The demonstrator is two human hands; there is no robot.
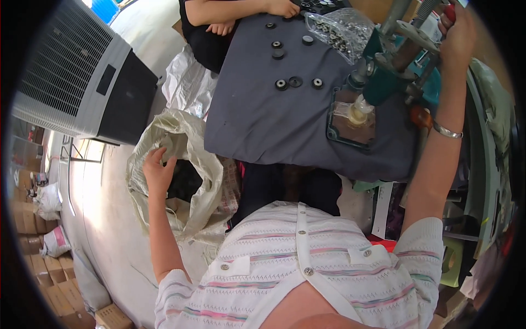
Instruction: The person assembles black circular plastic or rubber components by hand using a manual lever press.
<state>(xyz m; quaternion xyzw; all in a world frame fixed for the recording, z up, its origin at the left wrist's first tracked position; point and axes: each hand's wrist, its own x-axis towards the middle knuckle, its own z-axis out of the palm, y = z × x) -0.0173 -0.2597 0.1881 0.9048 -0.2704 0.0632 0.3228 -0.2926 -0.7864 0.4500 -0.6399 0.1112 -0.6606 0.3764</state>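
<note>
1. The left hand (157, 171) reaches down into the mouth of a large pale woven sack (205, 164) standing on the floor beside the table; its fingers are spread and loose over the dark contents, and nothing shows in their grasp
2. The right hand (459, 30) is raised to the red-tipped lever (449, 11) of a teal hand press (383, 77), fingers curled round the lever
3. Under the press head the base plate (350, 123) shows only a pale die; I judge no piece is loaded there yet, so a fresh one is being fetched from the sack
4. On the grey cloth-covered table (257, 120) seven small black round parts (296, 82) lie loose: three in a row near the press, four further up
5. One clear bag of small metal rings (339, 27) lies by the press, too many to count
6. Across the table another person's two hands (279, 6) rest at the far edge
7. One grey and black air cooler (82, 71) stands to the left, with cardboard boxes (52, 274) stacked below it
</note>
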